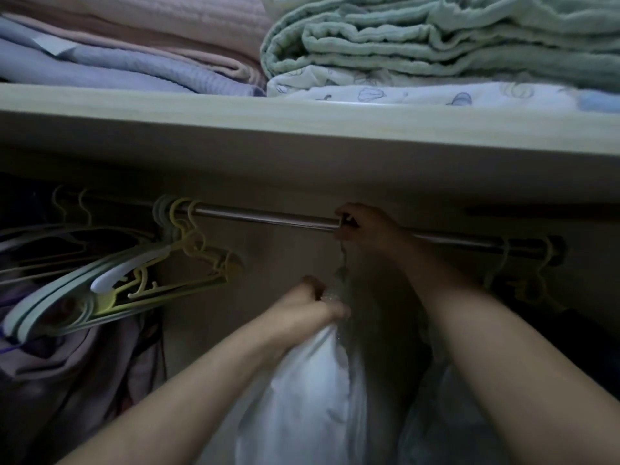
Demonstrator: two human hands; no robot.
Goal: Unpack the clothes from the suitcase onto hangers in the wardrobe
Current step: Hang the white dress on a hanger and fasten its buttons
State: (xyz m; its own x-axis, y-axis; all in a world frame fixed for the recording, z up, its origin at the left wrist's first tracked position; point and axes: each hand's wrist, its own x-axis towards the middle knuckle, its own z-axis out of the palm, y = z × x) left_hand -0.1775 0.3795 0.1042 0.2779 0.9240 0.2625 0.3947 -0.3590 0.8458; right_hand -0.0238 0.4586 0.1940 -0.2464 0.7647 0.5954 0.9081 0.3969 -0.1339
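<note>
A metal wardrobe rail [268, 218] runs left to right under the shelf. My right hand [364, 228] is curled around the hook of a hanger [343, 260] at the rail's middle. Below it hangs a white garment [312, 380], partly wrapped in clear plastic. My left hand [315, 307] grips the garment's top near the hanger's neck. The hanger's body is hidden by the cloth and my hands.
A bunch of empty green, yellow and white hangers [134, 280] hangs tilted at the left, above dark purple clothes [67, 364]. More hangers [523, 263] sit at the rail's right end. The shelf [302, 129] above holds folded blankets [436, 38].
</note>
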